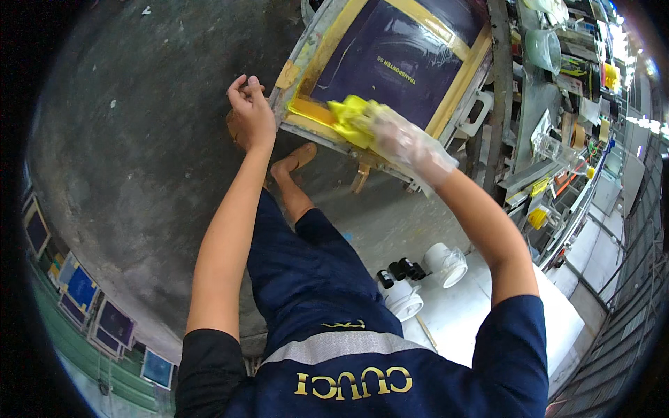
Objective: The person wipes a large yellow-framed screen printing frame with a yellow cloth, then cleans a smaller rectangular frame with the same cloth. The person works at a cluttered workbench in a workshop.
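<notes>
A screen-printing frame (381,68) with dark mesh and yellow-stained borders lies before me and bears small writing. My right hand (405,141), in a clear plastic glove, grips a bright yellow cloth (353,117) at the frame's near border. Wet yellow ink (308,108) shines along that border to the left of the cloth. My left hand (253,107) is bare, with its fingers partly curled, beside the frame's left corner. No object shows in it; whether its wrist touches the frame is unclear.
A cluttered workbench (528,104) on the right holds a translucent tub (543,49), a clear bottle (562,151) and yellow containers. White buckets (447,264) and black cylindrical containers (397,269) are at lower right. Several framed screens (112,324) lean along the green wall at lower left.
</notes>
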The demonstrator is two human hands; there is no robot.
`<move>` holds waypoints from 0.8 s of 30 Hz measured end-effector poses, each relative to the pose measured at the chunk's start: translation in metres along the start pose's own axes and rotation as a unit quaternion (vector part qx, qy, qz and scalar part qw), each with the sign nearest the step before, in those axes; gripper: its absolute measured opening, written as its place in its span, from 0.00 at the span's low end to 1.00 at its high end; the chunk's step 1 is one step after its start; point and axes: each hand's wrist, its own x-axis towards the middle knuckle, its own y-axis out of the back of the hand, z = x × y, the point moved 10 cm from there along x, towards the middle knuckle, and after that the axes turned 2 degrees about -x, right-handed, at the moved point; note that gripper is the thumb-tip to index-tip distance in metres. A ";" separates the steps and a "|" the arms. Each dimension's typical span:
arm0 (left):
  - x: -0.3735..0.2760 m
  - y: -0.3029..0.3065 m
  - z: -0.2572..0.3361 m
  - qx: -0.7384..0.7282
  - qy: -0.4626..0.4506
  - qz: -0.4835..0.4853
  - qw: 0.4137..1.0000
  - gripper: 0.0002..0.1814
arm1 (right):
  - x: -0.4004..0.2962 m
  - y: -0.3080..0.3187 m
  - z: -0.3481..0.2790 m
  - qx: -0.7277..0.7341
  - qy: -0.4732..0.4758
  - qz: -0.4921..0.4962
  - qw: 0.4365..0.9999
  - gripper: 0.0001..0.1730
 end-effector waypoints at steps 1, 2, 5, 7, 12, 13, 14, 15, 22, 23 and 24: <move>-0.001 0.002 -0.002 -0.006 0.000 0.006 1.000 0.23 | 0.018 -0.009 -0.010 -0.024 0.045 0.029 0.998 0.22; -0.002 -0.003 0.002 -0.013 0.003 -0.002 1.000 0.23 | 0.039 -0.020 -0.008 0.018 0.080 0.078 0.994 0.21; -0.001 -0.009 0.010 -0.021 -0.006 -0.021 1.000 0.23 | 0.081 -0.036 -0.010 0.080 0.108 0.103 0.986 0.16; 0.006 -0.004 -0.001 -0.027 -0.022 -0.010 0.999 0.23 | 0.095 -0.010 -0.024 0.030 0.030 -0.062 0.997 0.15; 0.000 0.001 -0.007 -0.038 -0.012 0.003 0.999 0.25 | 0.002 0.023 0.013 0.158 -0.119 -0.181 0.963 0.09; -0.001 0.000 -0.004 -0.019 -0.016 0.006 1.000 0.25 | -0.019 0.034 0.013 0.205 -0.099 -0.159 0.961 0.11; -0.003 -0.002 0.002 0.001 -0.021 0.008 1.000 0.25 | -0.054 0.016 0.045 0.183 -0.132 -0.082 0.971 0.14; -0.004 0.004 0.002 0.019 -0.011 0.018 1.000 0.26 | -0.067 0.015 0.030 0.286 -0.278 -0.200 0.895 0.14; -0.007 0.009 0.010 0.043 0.005 0.031 0.999 0.26 | -0.054 -0.009 0.030 0.191 -0.230 -0.086 0.950 0.11; -0.007 0.007 0.010 0.053 0.008 0.032 0.998 0.25 | -0.033 -0.008 0.022 0.207 -0.230 -0.044 0.950 0.11; -0.007 0.006 0.010 0.064 0.013 0.032 0.997 0.25 | -0.004 -0.002 0.005 0.196 -0.185 -0.023 0.963 0.11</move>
